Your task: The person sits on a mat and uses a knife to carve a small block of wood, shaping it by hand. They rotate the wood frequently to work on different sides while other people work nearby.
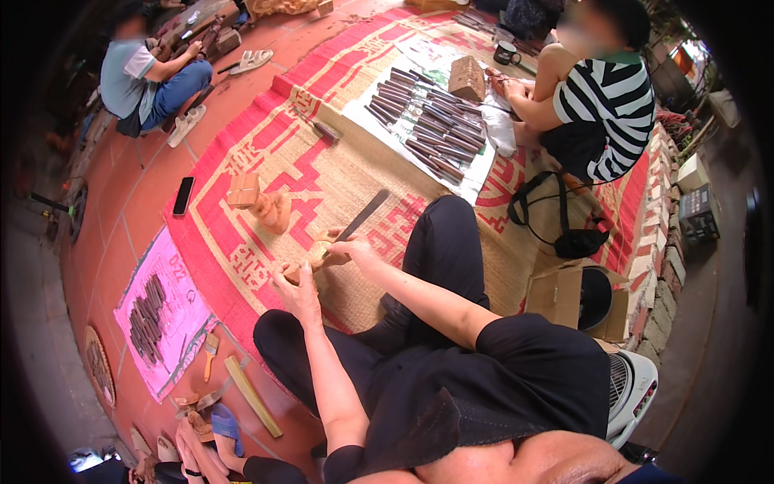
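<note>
My left hand (301, 297) is closed on a small light-brown wooden piece (292, 274) in front of my crossed legs. Beside it, my right hand (355, 249) grips the near end of a long, flat, dark tool (364, 214), perhaps a file or knife. The tool slants up and away to the right, its far end rounded. Between my hands shows a pale yellowish round piece (318, 253); my fingers cover part of it, and I cannot tell whether it belongs to the wooden piece. Just beyond stands a carved wooden block (274, 211).
A patterned mat (355, 145) lies under me. Several dark sticks (435, 121) rest on a white sheet, others on a pink sheet (173, 339). A phone (184, 196), brush (211, 355), cardboard box (556, 294) and fan (637, 395) surround me. Other people (613, 113) sit nearby.
</note>
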Demonstrator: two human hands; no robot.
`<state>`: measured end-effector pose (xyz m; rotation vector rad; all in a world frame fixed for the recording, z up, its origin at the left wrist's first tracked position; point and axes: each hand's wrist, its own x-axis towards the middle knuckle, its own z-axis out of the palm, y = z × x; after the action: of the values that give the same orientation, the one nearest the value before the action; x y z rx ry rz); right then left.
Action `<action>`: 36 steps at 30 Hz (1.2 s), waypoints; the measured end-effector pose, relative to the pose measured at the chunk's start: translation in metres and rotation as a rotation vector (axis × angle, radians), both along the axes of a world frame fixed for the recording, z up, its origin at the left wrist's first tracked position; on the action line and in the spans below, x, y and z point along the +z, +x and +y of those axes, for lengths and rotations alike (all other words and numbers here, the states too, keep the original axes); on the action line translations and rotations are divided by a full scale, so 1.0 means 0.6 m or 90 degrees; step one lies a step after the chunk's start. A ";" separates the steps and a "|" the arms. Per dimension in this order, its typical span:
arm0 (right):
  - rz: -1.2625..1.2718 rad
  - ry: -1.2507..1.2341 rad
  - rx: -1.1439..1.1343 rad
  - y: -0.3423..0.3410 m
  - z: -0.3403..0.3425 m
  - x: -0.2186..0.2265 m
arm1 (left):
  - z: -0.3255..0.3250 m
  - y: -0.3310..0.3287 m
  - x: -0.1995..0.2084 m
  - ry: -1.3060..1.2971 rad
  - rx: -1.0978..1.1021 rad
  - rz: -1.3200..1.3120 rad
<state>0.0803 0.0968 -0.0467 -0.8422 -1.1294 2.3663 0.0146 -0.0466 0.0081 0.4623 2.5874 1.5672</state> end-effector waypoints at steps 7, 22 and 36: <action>0.002 -0.073 -0.009 0.001 0.018 -0.047 | 0.003 0.001 0.001 -0.016 -0.006 0.019; -0.013 0.009 0.011 0.006 0.011 -0.012 | 0.008 0.003 0.002 -0.027 -0.007 0.035; -0.023 -0.026 -0.026 -0.001 0.015 -0.017 | 0.008 0.001 -0.002 -0.027 -0.027 0.056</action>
<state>0.0797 0.1061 -0.0568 -0.9167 -1.0720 2.3572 0.0152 -0.0420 0.0067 0.5918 2.6500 1.5090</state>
